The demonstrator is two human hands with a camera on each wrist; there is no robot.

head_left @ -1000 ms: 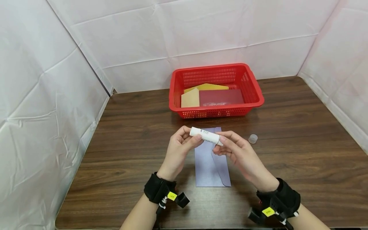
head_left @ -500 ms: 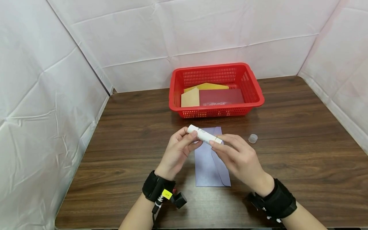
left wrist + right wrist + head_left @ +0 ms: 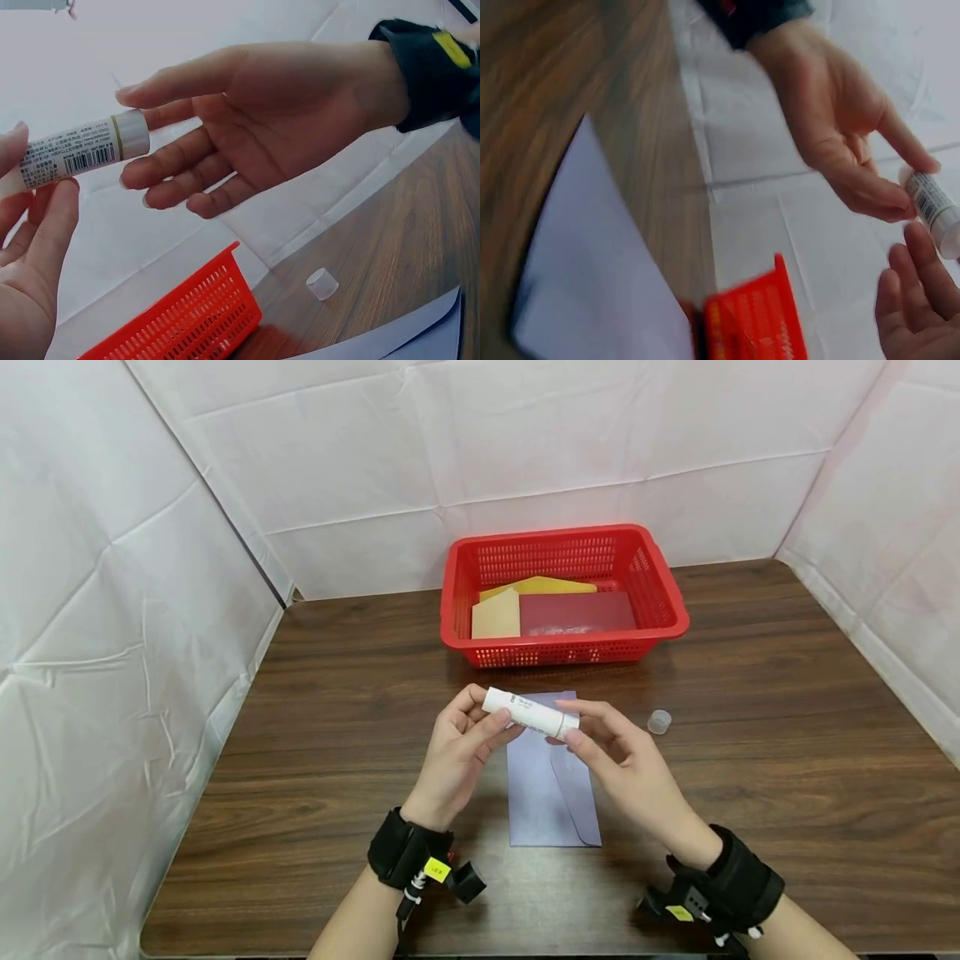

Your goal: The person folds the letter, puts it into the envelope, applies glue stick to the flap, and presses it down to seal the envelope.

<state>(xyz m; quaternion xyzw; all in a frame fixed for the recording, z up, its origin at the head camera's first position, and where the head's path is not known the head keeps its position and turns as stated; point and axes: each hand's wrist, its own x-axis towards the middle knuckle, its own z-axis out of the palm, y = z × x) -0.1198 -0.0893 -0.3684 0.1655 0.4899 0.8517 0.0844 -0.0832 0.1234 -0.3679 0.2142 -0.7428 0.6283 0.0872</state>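
Both hands are hovering just above the lilac envelope (image 3: 552,777): the left hand (image 3: 459,752) is pinching the glue stick (image 3: 531,713) by its base, while the right hand (image 3: 626,760) is touching its other end with loosely spread fingers. The stick's cap (image 3: 659,722) is sitting right of the envelope. Beyond it, the red basket (image 3: 564,652) is holding yellow, tan and red envelopes.

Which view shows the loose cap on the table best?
Head view: the cap sits unobstructed on the table, right of the envelope. Left wrist view shows it small and low; right wrist view misses it.
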